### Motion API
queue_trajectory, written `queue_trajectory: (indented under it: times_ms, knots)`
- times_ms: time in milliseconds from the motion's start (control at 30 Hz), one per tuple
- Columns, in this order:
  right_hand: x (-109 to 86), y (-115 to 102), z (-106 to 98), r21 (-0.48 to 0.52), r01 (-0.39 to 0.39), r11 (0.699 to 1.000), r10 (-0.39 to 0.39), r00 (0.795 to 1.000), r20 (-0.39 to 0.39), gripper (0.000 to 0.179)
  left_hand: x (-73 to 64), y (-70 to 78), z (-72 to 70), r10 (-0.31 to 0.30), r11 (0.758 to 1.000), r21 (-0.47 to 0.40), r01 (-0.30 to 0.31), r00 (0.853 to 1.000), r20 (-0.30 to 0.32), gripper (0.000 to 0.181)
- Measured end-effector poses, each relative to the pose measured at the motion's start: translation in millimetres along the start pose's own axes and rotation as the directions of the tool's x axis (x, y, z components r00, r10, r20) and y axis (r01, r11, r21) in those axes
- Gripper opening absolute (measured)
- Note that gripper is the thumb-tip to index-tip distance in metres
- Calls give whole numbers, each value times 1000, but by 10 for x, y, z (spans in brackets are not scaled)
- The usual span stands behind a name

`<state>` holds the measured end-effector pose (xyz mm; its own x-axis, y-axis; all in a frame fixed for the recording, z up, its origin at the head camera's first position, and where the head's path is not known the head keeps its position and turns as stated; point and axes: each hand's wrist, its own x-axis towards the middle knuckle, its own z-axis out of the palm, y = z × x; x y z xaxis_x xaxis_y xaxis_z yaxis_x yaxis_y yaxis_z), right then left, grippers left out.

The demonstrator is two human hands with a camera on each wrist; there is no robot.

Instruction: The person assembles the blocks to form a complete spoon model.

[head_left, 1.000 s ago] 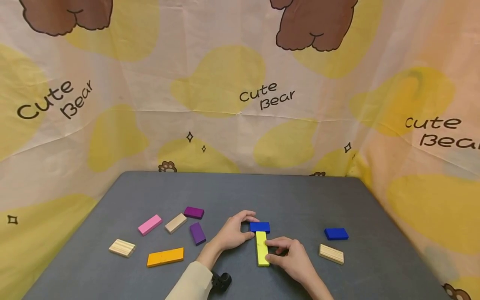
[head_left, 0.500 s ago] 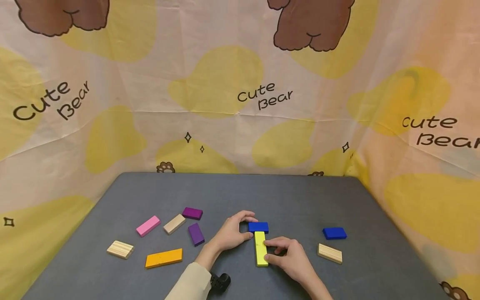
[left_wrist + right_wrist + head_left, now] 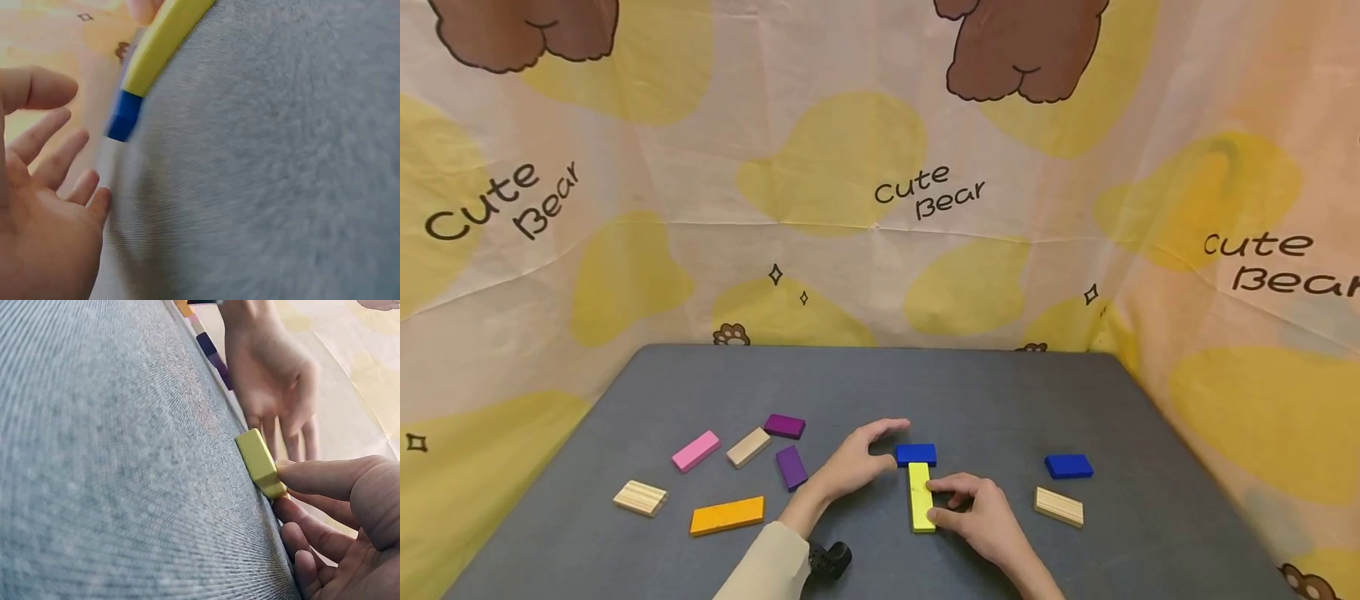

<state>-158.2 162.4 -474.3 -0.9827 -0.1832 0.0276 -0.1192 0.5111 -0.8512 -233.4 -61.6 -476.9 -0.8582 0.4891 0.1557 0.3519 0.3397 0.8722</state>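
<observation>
In the head view a blue block (image 3: 916, 454) lies crosswise at the far end of a long yellow block (image 3: 921, 498), the two forming a T on the grey table (image 3: 880, 383). My right hand (image 3: 983, 512) holds the yellow block at its right edge with thumb and index finger; the right wrist view shows that thumb (image 3: 325, 477) on the block. Just left of the blue block, my left hand (image 3: 853, 458) has its fingers spread. A small gap separates it from the blue block in the left wrist view, where the palm (image 3: 50, 231) shows.
Pink (image 3: 696, 452), plain wood (image 3: 748, 448), purple (image 3: 792, 468) and orange (image 3: 727, 517) blocks lie to the left with several others. On the right are another blue block (image 3: 1069, 466) and a wooden block (image 3: 1059, 507). A printed cloth (image 3: 850, 167) hangs behind the table.
My left hand has let go of the blue block, its fingers opening and drawing back slightly to the left. The right hand and the blocks stay put.
</observation>
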Motion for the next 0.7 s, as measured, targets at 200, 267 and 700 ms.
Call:
queue_trajectory:
  times_ms: [200,267,700]
  knots:
    - [4,33,-15,-19,-2,1000,2,1000,0,30,-240,236,95,19,996,91,-10,994,-104,45]
    - [8,41,-18,-21,6,1000,-6,1000,-5,30,-336,277,190,-6,996,84,17,991,-131,46]
    - [10,52,7,7,42,999,-42,999,-2,30,-558,256,517,-83,985,127,117,965,-250,35]
